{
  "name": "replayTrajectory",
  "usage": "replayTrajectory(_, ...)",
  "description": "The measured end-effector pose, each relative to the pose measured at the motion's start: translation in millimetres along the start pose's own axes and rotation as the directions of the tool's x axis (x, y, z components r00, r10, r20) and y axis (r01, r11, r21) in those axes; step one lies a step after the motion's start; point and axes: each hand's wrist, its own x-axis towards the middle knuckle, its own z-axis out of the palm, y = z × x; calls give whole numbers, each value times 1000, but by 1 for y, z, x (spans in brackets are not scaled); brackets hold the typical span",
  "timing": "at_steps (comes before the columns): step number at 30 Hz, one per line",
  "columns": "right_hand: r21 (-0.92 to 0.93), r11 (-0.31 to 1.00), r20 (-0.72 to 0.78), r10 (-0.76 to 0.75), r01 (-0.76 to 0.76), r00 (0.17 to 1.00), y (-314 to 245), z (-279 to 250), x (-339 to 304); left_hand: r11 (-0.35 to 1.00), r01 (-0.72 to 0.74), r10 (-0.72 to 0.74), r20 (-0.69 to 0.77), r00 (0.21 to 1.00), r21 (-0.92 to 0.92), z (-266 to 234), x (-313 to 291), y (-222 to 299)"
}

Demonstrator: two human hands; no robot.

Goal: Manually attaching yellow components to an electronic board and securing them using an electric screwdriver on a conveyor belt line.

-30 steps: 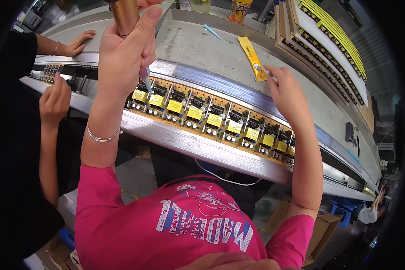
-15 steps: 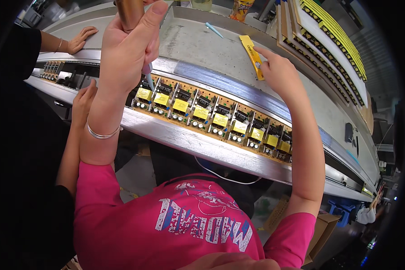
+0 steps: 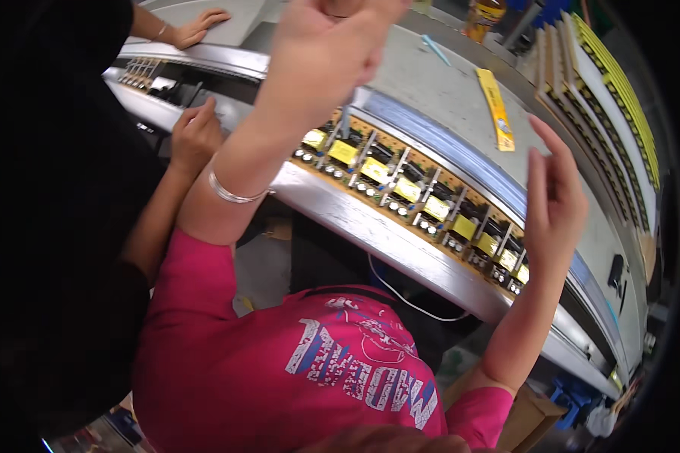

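My left hand [image 3: 321, 68] is closed in a fist at the top of the view. Below it a tapered grey tip [image 3: 346, 119] points down over the left part of a row of circuit boards [image 3: 437, 207]; the rest of the tool is hidden by the hand or out of view. Whether the tip touches a board, I cannot tell. Each board carries a yellow-wrapped transformer, and the row lies along a metal rail. Holding nothing, my right hand [image 3: 555, 192] hovers over the row's right end with its fingers apart. Beyond it lies a yellow strip-shaped packet [image 3: 495, 109] on the grey worktop.
At the left, a co-worker's hand [image 3: 202, 29] rests on the worktop and another [image 3: 196, 136] is near the rail. Stacked board panels [image 3: 604, 121] stand at the far right. A light-blue pen-like stick [image 3: 436, 50] and a black object [image 3: 616, 269] lie on the worktop.
My right hand has come off the yellow packet and moved nearer and to the right. The whole view has shifted, so boards and packet appear further right. My left hand keeps its tool over the boards.
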Motion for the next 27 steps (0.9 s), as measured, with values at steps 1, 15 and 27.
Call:
replayTrajectory(1,-16,1000,-15,-12,12,1000,1,-1,-4,1000,-5,6,21,1000,-20,4,-1,2)
replayTrajectory(15,-178,984,-132,-40,16,990,12,-6,-12,999,51,-51,-53,997,-14,-10,-4,-11)
replayTrajectory(27,-534,845,106,107,-34,989,57,-4,29,989,-96,89,68,994,110,-4,-1,-3)
